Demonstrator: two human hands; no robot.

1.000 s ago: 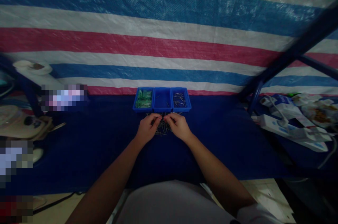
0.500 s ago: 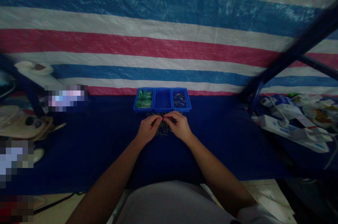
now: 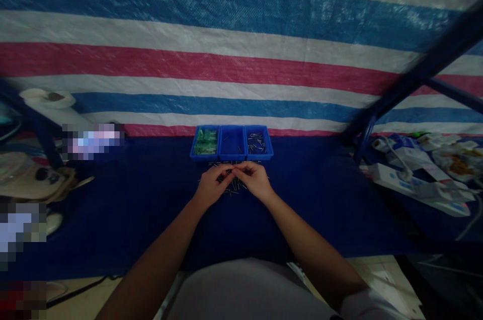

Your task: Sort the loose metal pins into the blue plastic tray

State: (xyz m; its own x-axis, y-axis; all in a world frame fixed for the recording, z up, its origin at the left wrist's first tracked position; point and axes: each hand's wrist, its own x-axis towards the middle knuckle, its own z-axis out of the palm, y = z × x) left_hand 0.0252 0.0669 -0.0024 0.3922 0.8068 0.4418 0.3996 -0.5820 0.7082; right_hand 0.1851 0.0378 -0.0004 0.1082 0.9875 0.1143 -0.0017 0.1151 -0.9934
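Note:
My left hand (image 3: 215, 182) and my right hand (image 3: 253, 178) meet at the fingertips over a loose pile of thin metal pins (image 3: 234, 188) on the blue surface. Both hands are closed in a pinch; whatever lies between the fingertips is too small to make out. Just beyond them stands a blue tray (image 3: 231, 158) with three compartments. Small green pieces (image 3: 206, 142) fill the left one. In the middle one lie a few thin bits, and the right one holds dark, thin metal pieces (image 3: 256, 144).
A striped plastic sheet (image 3: 241, 68) hangs behind the blue table (image 3: 317, 194). To the right are a white power strip (image 3: 396, 179), plastic bags (image 3: 456, 159) and a dark metal frame bar (image 3: 411, 78). A white roll (image 3: 56, 108) and a wooden board (image 3: 33, 184) are at left.
My fingertips have come closer together, with the right hand shifted slightly down and left. The tray and the pile look the same.

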